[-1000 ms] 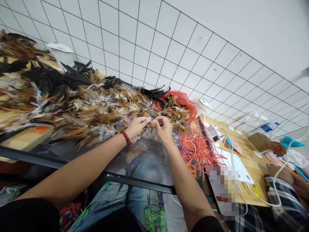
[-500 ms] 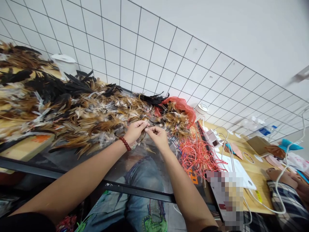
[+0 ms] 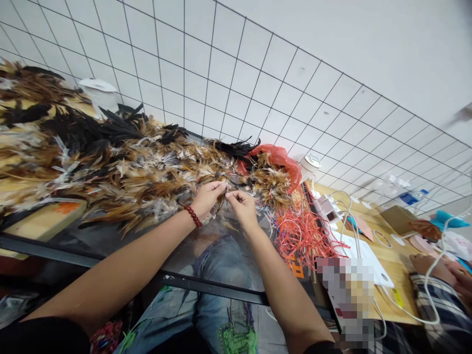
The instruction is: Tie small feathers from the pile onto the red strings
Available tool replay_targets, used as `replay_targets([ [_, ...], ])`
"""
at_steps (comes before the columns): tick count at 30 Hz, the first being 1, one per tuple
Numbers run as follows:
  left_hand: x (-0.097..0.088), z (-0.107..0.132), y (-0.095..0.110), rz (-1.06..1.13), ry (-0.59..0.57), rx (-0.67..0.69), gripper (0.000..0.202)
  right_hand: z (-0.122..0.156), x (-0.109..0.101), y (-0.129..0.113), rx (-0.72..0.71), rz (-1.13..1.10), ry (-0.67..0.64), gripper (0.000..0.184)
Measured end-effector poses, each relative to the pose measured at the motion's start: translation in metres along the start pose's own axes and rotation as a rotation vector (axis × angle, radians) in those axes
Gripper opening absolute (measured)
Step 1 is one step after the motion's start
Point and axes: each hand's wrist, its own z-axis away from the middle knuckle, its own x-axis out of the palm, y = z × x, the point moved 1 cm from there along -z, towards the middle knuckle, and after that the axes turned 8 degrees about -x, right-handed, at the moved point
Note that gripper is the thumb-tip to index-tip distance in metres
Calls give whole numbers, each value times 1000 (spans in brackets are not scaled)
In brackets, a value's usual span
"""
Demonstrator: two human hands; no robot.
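Observation:
My left hand (image 3: 208,199), with a red bead bracelet (image 3: 192,216) at the wrist, pinches thumb and forefinger together over the feather pile. My right hand (image 3: 242,207) is pinched just to its right, the fingertips of both hands close but slightly apart. A tiny pale bit shows at the left fingertips; what either hand holds is too small to make out. Brown and white feathers (image 3: 158,174) lie heaped behind and left of my hands, with black feathers (image 3: 92,128) farther back. A few loose feathers rest beneath my hands on the clear-covered tabletop (image 3: 180,250).
Right of my right hand lies a tangle of red cords (image 3: 300,228), with a red plastic bag (image 3: 282,160) behind. A phone (image 3: 344,295), white power strip (image 3: 328,210) and cables lie farther right. Another person's plaid sleeve (image 3: 438,295) is at the right edge. Wire mesh (image 3: 221,73) stands behind.
My right fingertips have drawn slightly away to the right from my left ones. Both hands remain pinched over the same spot, and the view has shifted a little.

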Motion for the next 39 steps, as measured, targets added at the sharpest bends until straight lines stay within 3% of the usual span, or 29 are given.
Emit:
replay_targets([
  [5,4,4,2,65,-97,-52,43,-3,1,2,98,-121,-8,26],
  [13,4,5,1,34,-150,-38,35,-5,0,-2,259,-183,-26,25],
  [16,2,1,-1,18,-77,-9,31,-8,-11,-3,229,22,-182,24],
  [20,-3,-4,0,37,33,26,25,-9,-29,-12,141,544,-415,18],
  [23,-4,-4,1,40,69,56,22,-3,-30,-18,145,702,-657,22],
  [25,-4,-4,2,24,72,69,22,1,-25,-20,128,774,-711,17],
  [28,-4,-4,2,5,82,73,22,3,-19,-17,50,793,-685,4],
  [30,-5,-5,3,23,103,69,22,1,-18,-12,42,622,-644,7],
  [35,-5,-5,1,23,94,38,26,-11,-24,-5,-4,78,-199,23],
  [39,0,-1,-3,16,15,-3,33,-9,-18,-4,-34,42,-129,28],
])
